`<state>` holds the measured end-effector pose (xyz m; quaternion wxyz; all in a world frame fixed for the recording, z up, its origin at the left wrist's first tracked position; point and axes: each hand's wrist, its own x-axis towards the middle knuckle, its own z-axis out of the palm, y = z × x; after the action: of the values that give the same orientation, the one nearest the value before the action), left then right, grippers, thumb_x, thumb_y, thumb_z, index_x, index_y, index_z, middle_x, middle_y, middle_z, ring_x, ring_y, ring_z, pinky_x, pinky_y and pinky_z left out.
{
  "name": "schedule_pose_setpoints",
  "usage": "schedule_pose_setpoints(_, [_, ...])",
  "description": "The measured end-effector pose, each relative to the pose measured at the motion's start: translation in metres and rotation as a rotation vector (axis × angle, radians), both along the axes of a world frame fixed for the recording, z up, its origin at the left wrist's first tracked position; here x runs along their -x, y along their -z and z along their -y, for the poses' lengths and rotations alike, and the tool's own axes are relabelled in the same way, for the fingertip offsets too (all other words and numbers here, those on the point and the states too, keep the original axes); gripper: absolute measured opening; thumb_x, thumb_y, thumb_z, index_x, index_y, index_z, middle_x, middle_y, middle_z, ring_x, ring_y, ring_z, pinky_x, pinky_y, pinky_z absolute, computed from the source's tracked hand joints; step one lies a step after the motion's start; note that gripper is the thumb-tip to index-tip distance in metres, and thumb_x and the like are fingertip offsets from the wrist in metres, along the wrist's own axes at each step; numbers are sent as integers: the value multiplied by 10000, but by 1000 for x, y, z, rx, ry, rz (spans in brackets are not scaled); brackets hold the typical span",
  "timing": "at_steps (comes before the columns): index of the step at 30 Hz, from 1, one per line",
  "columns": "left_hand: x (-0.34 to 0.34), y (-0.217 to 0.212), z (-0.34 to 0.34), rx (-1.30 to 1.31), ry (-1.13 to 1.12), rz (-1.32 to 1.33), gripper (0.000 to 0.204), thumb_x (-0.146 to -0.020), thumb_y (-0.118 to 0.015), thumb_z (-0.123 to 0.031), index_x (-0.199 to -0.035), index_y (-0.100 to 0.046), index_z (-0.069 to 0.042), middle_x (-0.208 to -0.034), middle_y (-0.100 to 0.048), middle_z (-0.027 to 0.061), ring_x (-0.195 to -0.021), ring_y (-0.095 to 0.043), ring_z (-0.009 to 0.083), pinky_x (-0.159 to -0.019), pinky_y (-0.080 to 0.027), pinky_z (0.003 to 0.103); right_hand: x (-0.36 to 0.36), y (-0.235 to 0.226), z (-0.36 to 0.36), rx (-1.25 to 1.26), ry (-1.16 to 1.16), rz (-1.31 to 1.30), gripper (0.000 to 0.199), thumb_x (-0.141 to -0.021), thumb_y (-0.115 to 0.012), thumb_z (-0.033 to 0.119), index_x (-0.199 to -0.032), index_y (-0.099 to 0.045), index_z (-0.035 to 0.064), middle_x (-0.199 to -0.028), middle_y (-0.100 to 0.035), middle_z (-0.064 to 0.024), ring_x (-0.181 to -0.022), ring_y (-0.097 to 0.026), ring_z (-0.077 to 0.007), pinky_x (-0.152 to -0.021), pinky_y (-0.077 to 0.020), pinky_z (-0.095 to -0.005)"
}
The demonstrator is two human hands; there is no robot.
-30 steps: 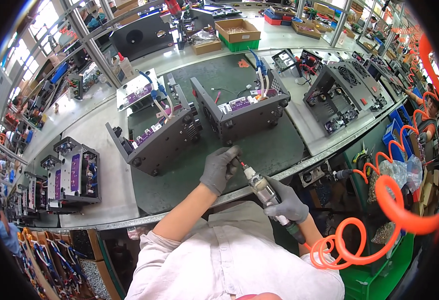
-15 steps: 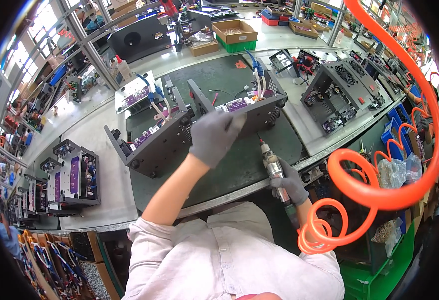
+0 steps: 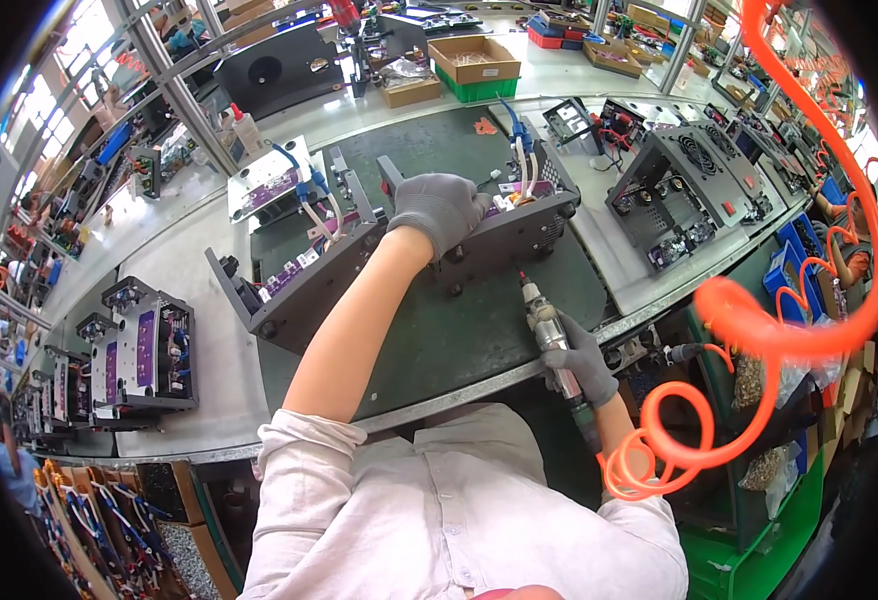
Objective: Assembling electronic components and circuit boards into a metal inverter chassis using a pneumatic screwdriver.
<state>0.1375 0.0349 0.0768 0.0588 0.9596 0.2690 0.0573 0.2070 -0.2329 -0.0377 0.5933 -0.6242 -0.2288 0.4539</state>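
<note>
My left hand [image 3: 441,212], in a grey glove, is at the near panel of a black metal chassis [image 3: 504,238]. Its fingers are curled over the panel's top edge, beside a purple circuit board; what they hold, if anything, is hidden. Blue-tipped white cables [image 3: 524,150] stand up from this chassis. My right hand [image 3: 581,362], gloved too, is wrapped around a silver pneumatic screwdriver [image 3: 547,330]. Its bit points up and away over the dark mat [image 3: 429,345], apart from the chassis. A second open black chassis [image 3: 314,285] stands to the left, under my left forearm.
An orange coiled air hose [image 3: 749,425] loops across the right side from the screwdriver. A black chassis [image 3: 659,190] with fans is at the right, and another assembled unit [image 3: 144,355] at the left. Farther back stand a cardboard box [image 3: 474,58] and a white bottle [image 3: 245,130].
My left hand has moved slightly right and up, its fingers now curled over the chassis edge. The chassis near panel appears slightly tilted or shifted. The hose has swung; my right hand barely moved.
</note>
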Motion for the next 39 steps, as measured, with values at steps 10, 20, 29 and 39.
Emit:
schedule_pose_setpoints(10, [-2, 2, 0, -26, 13, 3, 418, -922, -473, -444, -873, -728, -117, -880, -698, 111, -863, -678, 277, -746, -528, 388, 12, 10, -1, -64, 57, 23, 863, -608, -710, 176, -1389, -383, 7, -846, -568, -71, -513, -562, -133, -442, -495, -260])
schedule_pose_setpoints(20, [-4, 5, -1, -18, 4, 19, 410, -904, -485, -453, -841, -717, -121, -860, -693, 116, -841, -671, 275, -744, -511, 402, 12, -1, 1, 17, 53, 8, 822, -611, -697, 135, -1368, -401, 18, -798, -563, -65, -496, -573, -148, -434, -503, -271])
schedule_pose_setpoints(29, [-4, 6, -1, -35, 11, 24, 402, -904, -494, -449, -838, -721, -123, -851, -694, 111, -837, -672, 271, -738, -514, 398, 13, 6, -1, 14, 49, 133, 831, -613, -659, 230, -1363, -388, -3, -741, -583, -95, -458, -590, -192, -407, -513, -302])
schedule_pose_setpoints(39, [-2, 2, 1, 17, 2, 9, 403, -903, -498, -454, -843, -724, -125, -863, -696, 105, -840, -673, 268, -744, -518, 386, 17, 7, 3, 59, 66, 252, 809, -632, -689, 172, -1363, -378, 21, -762, -598, -97, -491, -588, -178, -422, -498, -292])
